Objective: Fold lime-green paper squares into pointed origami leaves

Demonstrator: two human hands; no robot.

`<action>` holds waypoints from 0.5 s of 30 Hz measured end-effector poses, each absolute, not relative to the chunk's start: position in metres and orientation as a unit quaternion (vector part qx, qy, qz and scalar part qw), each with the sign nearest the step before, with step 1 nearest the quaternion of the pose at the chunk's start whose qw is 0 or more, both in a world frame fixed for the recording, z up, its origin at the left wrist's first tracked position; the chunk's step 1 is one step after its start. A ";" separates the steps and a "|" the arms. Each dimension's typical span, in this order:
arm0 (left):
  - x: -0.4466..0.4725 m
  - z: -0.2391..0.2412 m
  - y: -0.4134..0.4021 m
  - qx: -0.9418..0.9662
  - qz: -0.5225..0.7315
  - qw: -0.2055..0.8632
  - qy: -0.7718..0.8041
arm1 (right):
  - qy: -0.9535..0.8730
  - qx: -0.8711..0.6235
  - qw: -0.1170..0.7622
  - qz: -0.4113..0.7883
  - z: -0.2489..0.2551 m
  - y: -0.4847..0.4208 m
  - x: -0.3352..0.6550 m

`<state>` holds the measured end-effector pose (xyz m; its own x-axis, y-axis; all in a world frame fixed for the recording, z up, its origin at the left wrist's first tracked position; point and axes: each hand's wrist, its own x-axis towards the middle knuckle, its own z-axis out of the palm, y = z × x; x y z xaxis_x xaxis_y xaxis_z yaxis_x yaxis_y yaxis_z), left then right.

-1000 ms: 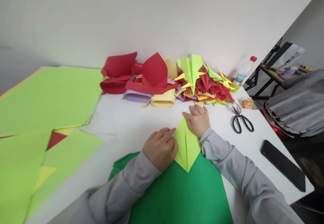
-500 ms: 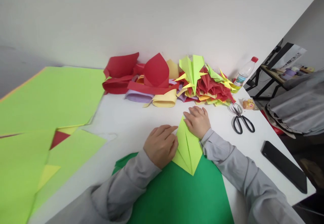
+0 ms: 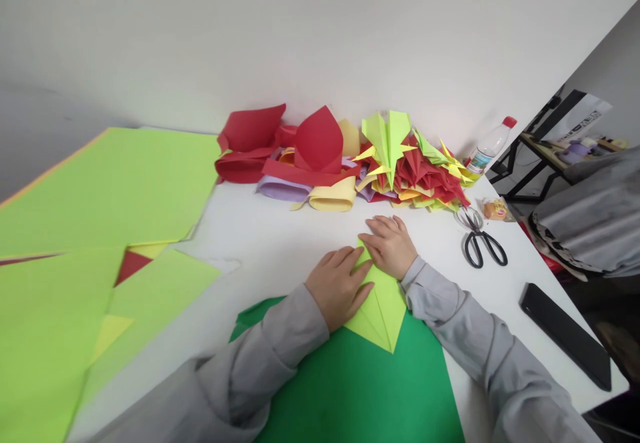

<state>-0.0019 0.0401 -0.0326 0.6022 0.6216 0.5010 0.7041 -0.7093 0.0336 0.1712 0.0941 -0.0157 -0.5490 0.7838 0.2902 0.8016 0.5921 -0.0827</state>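
A lime-green sheet of paper (image 3: pixel 384 311), folded to a kite shape with crease lines, lies on a green sheet (image 3: pixel 360 389) on the white table. My left hand (image 3: pixel 341 286) rests across the kite's left side, fingers stretched and spread over it. At its upper right edge lies my right hand (image 3: pixel 390 246), fingers extended, with the thumb side touching near the top tip. Both hands press down on the folded paper and partly cover it; neither grips it.
Large lime-green sheets (image 3: pixel 150 189) lie on the left. Against the wall stand red rolled paper shapes (image 3: pixel 320 139) and a pile of folded paper pieces (image 3: pixel 420 166). Scissors (image 3: pixel 483 243), a bottle (image 3: pixel 493 143), a wrapped snack (image 3: pixel 495 209) and a black phone (image 3: pixel 565 336) are on the right.
My left hand has moved right and up onto the folded paper, its fingers going from curled to spread. My right hand stays near the top edge. The view has shifted slightly.
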 end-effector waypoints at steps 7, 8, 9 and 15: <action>0.001 -0.034 0.040 -0.887 -0.243 0.090 -0.383 | -0.879 -0.453 0.143 -0.024 -0.016 0.094 0.167; 0.001 -0.034 0.040 -0.886 -0.244 0.088 -0.383 | -0.881 -0.449 0.149 -0.028 -0.016 0.094 0.167; 0.002 -0.034 0.040 -0.886 -0.246 0.084 -0.384 | -0.882 -0.444 0.156 -0.032 -0.017 0.094 0.168; 0.001 -0.033 0.039 -0.887 -0.240 0.083 -0.385 | -0.878 -0.435 0.193 -0.052 -0.019 0.093 0.171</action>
